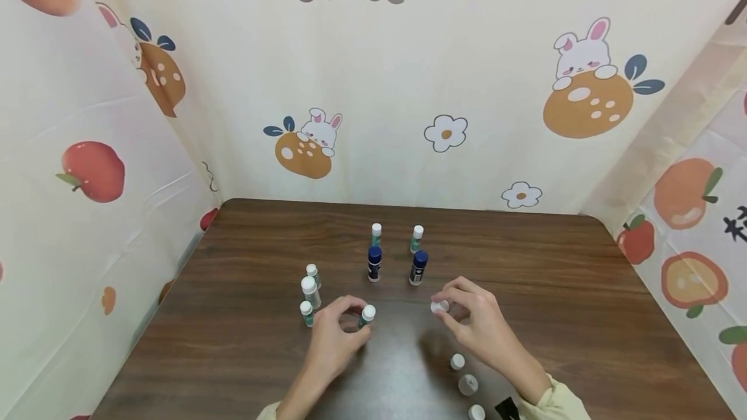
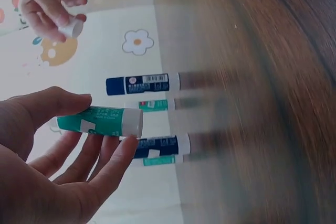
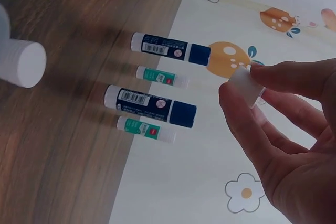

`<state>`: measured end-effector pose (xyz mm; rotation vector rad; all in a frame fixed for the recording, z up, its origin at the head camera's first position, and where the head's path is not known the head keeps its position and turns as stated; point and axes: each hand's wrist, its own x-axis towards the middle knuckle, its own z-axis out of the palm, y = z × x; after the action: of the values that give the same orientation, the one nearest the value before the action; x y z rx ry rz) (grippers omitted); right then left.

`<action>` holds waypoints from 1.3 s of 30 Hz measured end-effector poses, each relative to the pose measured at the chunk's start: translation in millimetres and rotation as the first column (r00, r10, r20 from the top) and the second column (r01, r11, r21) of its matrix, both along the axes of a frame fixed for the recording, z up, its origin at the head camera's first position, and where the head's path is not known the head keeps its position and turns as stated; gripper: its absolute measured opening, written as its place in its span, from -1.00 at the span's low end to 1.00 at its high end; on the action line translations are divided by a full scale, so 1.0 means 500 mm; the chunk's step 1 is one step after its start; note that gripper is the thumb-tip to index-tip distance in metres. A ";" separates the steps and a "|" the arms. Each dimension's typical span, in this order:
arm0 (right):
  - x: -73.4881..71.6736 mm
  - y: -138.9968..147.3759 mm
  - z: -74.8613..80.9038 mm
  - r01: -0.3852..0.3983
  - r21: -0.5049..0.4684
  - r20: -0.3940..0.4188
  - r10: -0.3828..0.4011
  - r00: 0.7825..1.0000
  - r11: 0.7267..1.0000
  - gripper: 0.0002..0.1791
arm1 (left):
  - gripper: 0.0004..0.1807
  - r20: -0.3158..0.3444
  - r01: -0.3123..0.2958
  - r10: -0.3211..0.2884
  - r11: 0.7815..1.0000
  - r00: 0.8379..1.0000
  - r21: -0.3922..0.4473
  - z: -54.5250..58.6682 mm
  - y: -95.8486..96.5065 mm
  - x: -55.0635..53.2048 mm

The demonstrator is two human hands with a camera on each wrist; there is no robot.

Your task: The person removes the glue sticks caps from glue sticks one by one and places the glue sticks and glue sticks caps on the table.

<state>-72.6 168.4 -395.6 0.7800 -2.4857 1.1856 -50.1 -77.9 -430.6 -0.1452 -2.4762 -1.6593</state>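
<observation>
My left hand (image 1: 338, 336) grips a green glue stick (image 2: 107, 120) between thumb and fingers, upright above the table, its white top (image 1: 368, 312) showing in the head view. To the right, apart from it, my right hand (image 1: 475, 319) pinches a small white cap (image 3: 244, 87) between thumb and fingertips. Beside the left hand stand three white-topped glue sticks: one at the back (image 1: 312, 273), a larger one in the middle (image 1: 310, 291) and one in front (image 1: 306, 313). The far end of the held stick is partly hidden by my fingers in the left wrist view.
Two navy glue sticks, left (image 1: 375, 264) and right (image 1: 417, 268), stand mid-table, with small green ones (image 1: 376, 234) (image 1: 416, 238) behind. Near my right forearm are a white cap (image 1: 457, 361), a translucent piece (image 1: 468, 384) and another white cap (image 1: 476, 412). A printed curtain (image 1: 385, 83) surrounds the wooden table (image 1: 525, 264).
</observation>
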 end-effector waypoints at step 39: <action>0.012 0.056 -0.130 0.064 0.123 0.024 -0.067 0.997 0.990 -0.74 | -0.69 0.172 -0.251 0.254 0.967 0.952 -0.044 -0.042 -0.134 0.047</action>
<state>-66.6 196.4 -460.5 0.7108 -2.6063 1.0368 -26.5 -145.1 -451.5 0.3185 -2.5088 -1.5994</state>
